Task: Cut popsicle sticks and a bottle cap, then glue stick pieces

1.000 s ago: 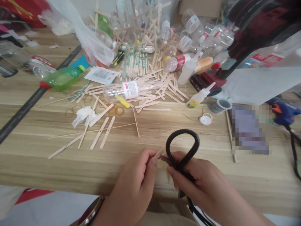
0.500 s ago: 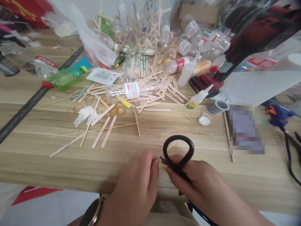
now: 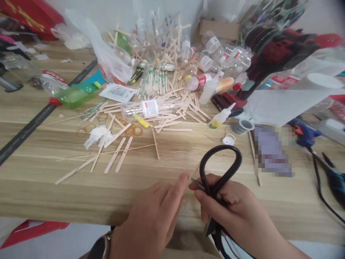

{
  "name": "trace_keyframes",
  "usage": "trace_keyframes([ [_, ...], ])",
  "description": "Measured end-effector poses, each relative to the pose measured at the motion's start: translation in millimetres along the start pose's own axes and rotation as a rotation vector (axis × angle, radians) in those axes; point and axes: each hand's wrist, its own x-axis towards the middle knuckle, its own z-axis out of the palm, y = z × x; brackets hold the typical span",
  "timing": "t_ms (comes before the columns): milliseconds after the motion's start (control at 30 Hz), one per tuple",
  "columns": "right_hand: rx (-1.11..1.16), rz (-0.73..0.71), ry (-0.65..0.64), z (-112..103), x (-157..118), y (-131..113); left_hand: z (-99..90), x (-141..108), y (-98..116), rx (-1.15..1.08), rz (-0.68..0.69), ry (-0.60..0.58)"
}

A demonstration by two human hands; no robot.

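Observation:
My right hand (image 3: 229,205) is wrapped around black-handled scissors (image 3: 238,158). One large handle loop stands up above the fingers, and a metal blade points down below the hand. A narrow wooden craft stick (image 3: 197,168), seen nearly edge-on, slants up between my hands, behind the handle loop. Close by, my left hand (image 3: 159,208) has its index finger stretched along the stick's near end and its other fingers folded, seemingly pinching it; the thumb's grip is mostly hidden. A pointed metal tip shows beside the stick at my right fingertips.
Several loose craft sticks (image 3: 124,154) and a crumpled tissue (image 3: 97,136) lie at left. Behind are a stick pile, plastic bottles (image 3: 199,82) and a glue bottle (image 3: 221,117). A red-black power tool (image 3: 253,68), small grey pot (image 3: 243,126) and blue glue gun (image 3: 306,133) stand right.
My right hand and the scissors have shifted right, and the loop leans further over. My left index finger has straightened from a tighter pinch. The view has turned slightly.

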Motion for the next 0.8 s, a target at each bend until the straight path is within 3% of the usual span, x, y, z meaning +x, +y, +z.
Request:
trace_keyframes([
  [133, -0.142, -0.075, 0.022, 1, -3, 4, -0.5, -2, 0, 0.130, 0.038, 0.061],
  [267, -0.704, -0.543, 0.185, -6, -6, 12, -6.4, 6, 4, 0.171, 0.087, -0.014],
  [367, -1.062, -0.838, 0.175, -14, -8, 17, -9.2, 11, 8, 0.089, 0.041, -0.098],
  [433, -1.053, -0.831, 0.137, -16, -8, 17, -7.3, 11, 9, 0.110, 0.055, -0.111],
  [467, -0.965, -0.748, 0.118, -16, -7, 15, -5.3, 10, 9, 0.145, 0.079, -0.101],
  [600, -0.382, -0.151, -0.031, -7, -6, 6, 2.8, 5, 8, 0.295, 0.169, -0.049],
  [633, -0.312, -0.070, -0.057, -5, -6, 5, 3.2, 5, 7, 0.291, 0.171, -0.047],
  [700, -0.403, -0.135, -0.031, -3, -7, 10, 0.9, 5, 7, 0.219, 0.133, -0.074],
  [800, -0.719, -0.471, 0.074, -6, -9, 23, -5.4, 7, 8, 0.066, 0.013, -0.178],
])
